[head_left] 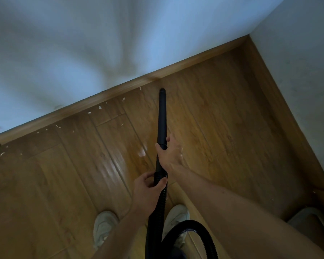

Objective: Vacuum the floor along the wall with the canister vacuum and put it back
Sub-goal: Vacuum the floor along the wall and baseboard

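the ribbed black hose (157, 217) loops off the bottom edge, its far end cut off. the smooth, round black wand (162, 116) points away from the person, tip just short of the wooden baseboard (120, 90). the right hand (169, 154) curls round the wand and the left hand (148, 187) grips the hose cuff. white scraps (100, 107) lie beside the baseboard on the glossy plank floor (64, 184).

Wand (162, 116) points ahead at the baseboard (105, 96), scraps (99, 107) strewn along it to the left, hose (200, 232) looping behind between two shoes (104, 228).
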Action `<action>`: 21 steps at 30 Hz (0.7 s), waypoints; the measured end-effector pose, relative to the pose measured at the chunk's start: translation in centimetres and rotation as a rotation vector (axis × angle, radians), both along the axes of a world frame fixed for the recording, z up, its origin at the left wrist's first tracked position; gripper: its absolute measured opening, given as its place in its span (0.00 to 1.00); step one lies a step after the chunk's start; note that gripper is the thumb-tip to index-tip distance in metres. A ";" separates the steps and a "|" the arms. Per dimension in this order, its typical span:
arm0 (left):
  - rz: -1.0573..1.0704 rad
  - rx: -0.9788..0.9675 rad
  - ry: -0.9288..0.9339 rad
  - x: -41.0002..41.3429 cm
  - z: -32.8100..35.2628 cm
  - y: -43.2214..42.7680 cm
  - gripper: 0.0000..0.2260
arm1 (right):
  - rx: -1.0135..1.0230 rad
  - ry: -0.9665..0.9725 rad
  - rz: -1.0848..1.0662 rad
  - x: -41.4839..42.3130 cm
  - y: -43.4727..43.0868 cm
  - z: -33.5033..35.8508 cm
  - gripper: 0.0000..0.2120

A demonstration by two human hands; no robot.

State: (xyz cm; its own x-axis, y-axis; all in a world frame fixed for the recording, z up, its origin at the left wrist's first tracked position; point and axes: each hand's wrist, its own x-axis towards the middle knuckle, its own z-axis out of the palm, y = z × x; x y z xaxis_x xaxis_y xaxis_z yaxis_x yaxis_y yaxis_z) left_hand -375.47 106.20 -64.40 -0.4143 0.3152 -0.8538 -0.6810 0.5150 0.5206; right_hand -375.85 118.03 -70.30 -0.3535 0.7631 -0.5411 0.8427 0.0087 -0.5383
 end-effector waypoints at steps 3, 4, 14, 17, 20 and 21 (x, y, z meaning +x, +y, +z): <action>0.009 -0.023 0.013 -0.4 0.2 -1.8 0.07 | -0.038 0.019 -0.003 -0.4 -1.8 0.4 0.10; 0.019 -0.031 0.008 -0.6 0.2 -2.4 0.08 | -0.043 0.026 0.002 -0.7 -2.4 0.5 0.10; 0.097 -0.033 -0.037 -3.4 0.7 -6.5 0.08 | -0.142 0.065 0.039 -3.9 -6.6 0.2 0.11; 0.089 -0.020 -0.045 -4.0 0.4 -7.4 0.09 | -0.128 0.040 0.049 -4.4 -7.2 0.0 0.12; 0.105 -0.004 -0.056 -4.5 0.4 -8.2 0.08 | -0.106 0.041 0.061 -4.7 -7.9 -0.1 0.11; 0.114 0.000 -0.059 -4.6 0.4 -8.4 0.08 | -0.092 0.046 0.067 -4.9 -8.1 0.0 0.11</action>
